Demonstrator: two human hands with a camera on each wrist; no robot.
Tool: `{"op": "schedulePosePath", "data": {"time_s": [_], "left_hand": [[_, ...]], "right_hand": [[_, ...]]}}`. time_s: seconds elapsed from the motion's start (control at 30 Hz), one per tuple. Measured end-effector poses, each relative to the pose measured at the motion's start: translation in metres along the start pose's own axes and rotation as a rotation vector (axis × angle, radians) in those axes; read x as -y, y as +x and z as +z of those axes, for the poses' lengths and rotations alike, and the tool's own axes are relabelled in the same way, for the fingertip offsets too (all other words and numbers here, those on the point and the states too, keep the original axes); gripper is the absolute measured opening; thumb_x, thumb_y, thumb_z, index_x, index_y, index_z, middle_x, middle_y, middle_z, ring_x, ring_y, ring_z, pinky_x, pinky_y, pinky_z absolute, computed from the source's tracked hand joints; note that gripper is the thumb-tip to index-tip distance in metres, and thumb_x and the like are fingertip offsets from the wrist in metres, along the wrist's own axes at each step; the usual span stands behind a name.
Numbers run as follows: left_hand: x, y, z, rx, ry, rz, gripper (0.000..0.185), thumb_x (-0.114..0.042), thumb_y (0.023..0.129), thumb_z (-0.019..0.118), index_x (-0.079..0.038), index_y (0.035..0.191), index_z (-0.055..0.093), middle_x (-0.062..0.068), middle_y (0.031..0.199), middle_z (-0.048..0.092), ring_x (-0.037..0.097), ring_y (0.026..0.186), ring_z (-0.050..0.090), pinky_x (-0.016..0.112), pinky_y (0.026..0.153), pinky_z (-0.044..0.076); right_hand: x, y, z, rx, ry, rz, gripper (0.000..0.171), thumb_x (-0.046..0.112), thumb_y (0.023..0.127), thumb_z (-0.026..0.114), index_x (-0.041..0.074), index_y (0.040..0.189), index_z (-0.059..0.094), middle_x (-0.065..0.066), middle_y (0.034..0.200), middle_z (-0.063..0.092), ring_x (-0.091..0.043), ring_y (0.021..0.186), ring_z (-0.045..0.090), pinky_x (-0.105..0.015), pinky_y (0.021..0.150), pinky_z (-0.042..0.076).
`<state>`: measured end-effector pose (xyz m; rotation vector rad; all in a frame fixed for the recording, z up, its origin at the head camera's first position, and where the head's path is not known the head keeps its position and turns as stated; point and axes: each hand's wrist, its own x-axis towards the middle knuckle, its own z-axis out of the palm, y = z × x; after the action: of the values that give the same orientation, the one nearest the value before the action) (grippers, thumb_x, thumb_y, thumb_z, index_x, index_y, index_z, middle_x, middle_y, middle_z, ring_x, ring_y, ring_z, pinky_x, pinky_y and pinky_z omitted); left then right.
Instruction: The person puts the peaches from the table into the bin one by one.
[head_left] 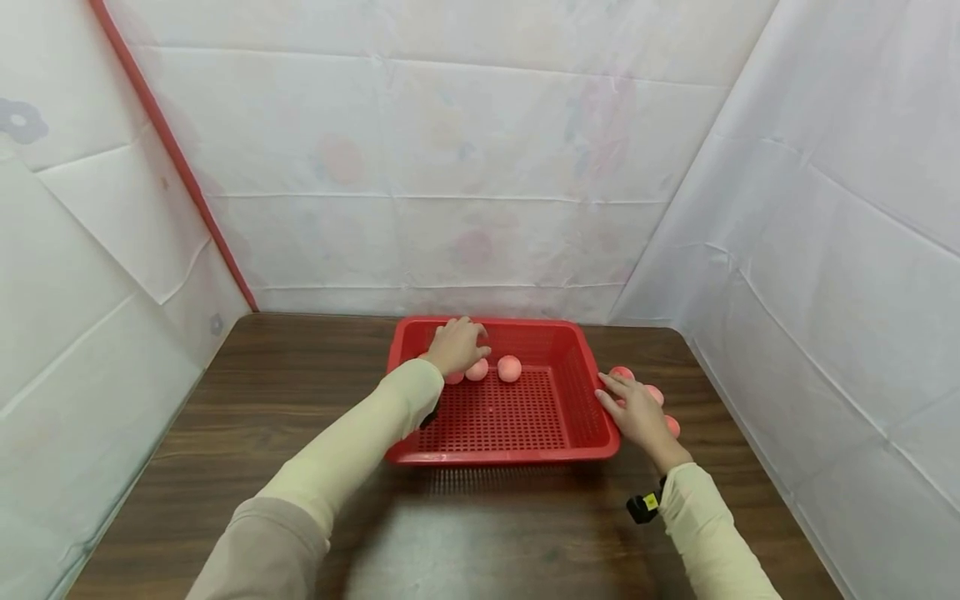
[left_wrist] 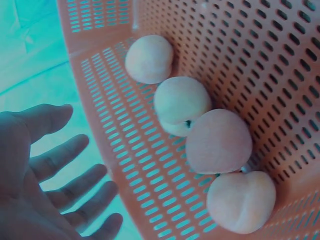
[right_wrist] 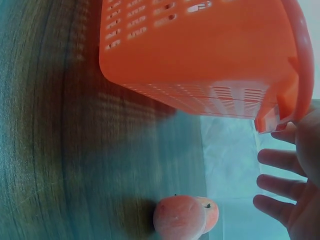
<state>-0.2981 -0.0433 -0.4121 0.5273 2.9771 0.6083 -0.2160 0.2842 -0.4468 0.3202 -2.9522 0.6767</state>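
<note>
A red plastic basket (head_left: 502,457) with slotted walls stands on the table. Several pink peaches (left_wrist: 219,142) lie in a row along its far side, the rightmost peach (head_left: 509,368) at the end of that row. Over the basket's left part hovers my left hand (head_left: 455,346), fingers relaxed and spread, holding nothing. My right hand (head_left: 637,412) is at the right rim, fingertips right at the edge and the other fingers extended. Outside the basket, close by this hand, several more peaches (head_left: 654,394) lie on the table; the right wrist view shows a peach (right_wrist: 179,218) below the fingers.
The dark wooden table (head_left: 300,367) carries the basket near its back edge. White patterned sheeting (head_left: 465,167) hangs behind and at both sides, with a red strip (head_left: 176,158) on the left. A small black device (head_left: 642,507) is strapped at my right wrist.
</note>
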Motion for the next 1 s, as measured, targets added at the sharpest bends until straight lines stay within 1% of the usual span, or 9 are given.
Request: {"op": "schedulePosePath", "data": {"time_s": [0.2,0.33,0.47,0.67,0.9,1.0], "left_hand": [[0.002,-0.008,-0.009,0.031,-0.008,-0.02,0.03,-0.031,0.094,0.064,-0.011,0.116,0.069,0.009,0.117,0.063,0.03,0.109,0.056,0.048,0.09,0.045],[0.005,-0.013,-0.016,0.034,-0.015,-0.038,0.032,-0.031,0.093,0.065,-0.011,0.118,0.068,0.009,0.119,0.063,0.031,0.11,0.055,0.048,0.09,0.044],[0.006,-0.017,-0.023,0.029,-0.003,-0.055,0.034,-0.03,0.093,0.064,-0.01,0.121,0.068,0.01,0.12,0.063,0.032,0.114,0.054,0.05,0.092,0.043],[0.005,-0.025,-0.035,0.03,-0.003,-0.067,0.036,-0.03,0.093,0.064,-0.009,0.122,0.066,0.011,0.122,0.061,0.032,0.115,0.051,0.052,0.097,0.042],[0.003,-0.031,-0.045,0.044,0.0,-0.082,0.039,-0.032,0.094,0.064,-0.009,0.126,0.064,0.012,0.125,0.06,0.034,0.116,0.051,0.051,0.094,0.043],[0.004,-0.034,-0.048,0.047,-0.006,-0.09,0.04,-0.032,0.094,0.064,-0.009,0.127,0.063,0.013,0.126,0.06,0.035,0.118,0.051,0.052,0.095,0.043]], "right_hand": [[0.001,0.001,0.001,-0.002,-0.031,-0.031,0.049,0.03,0.098,0.058,0.005,0.14,0.053,-0.024,0.14,0.053,-0.044,0.127,0.051,-0.058,0.098,0.046],[0.001,0.0,0.0,-0.01,-0.03,-0.048,0.048,0.029,0.098,0.058,0.004,0.139,0.053,-0.026,0.14,0.052,-0.045,0.127,0.05,-0.059,0.099,0.045],[0.001,0.0,-0.001,-0.008,-0.014,-0.048,0.048,0.027,0.098,0.059,0.005,0.14,0.053,-0.026,0.139,0.052,-0.046,0.128,0.049,-0.06,0.1,0.044],[-0.001,-0.001,0.0,0.016,0.012,-0.036,0.049,0.029,0.098,0.058,0.008,0.141,0.052,-0.025,0.138,0.053,-0.043,0.124,0.051,-0.057,0.096,0.047],[-0.004,0.0,-0.001,0.019,0.045,-0.015,0.049,0.031,0.098,0.058,0.011,0.142,0.051,-0.027,0.137,0.053,-0.042,0.117,0.056,-0.054,0.087,0.052],[-0.005,0.001,-0.002,0.029,0.044,-0.006,0.05,0.034,0.098,0.057,0.012,0.143,0.05,-0.027,0.137,0.053,-0.043,0.116,0.057,-0.054,0.087,0.052]]}}
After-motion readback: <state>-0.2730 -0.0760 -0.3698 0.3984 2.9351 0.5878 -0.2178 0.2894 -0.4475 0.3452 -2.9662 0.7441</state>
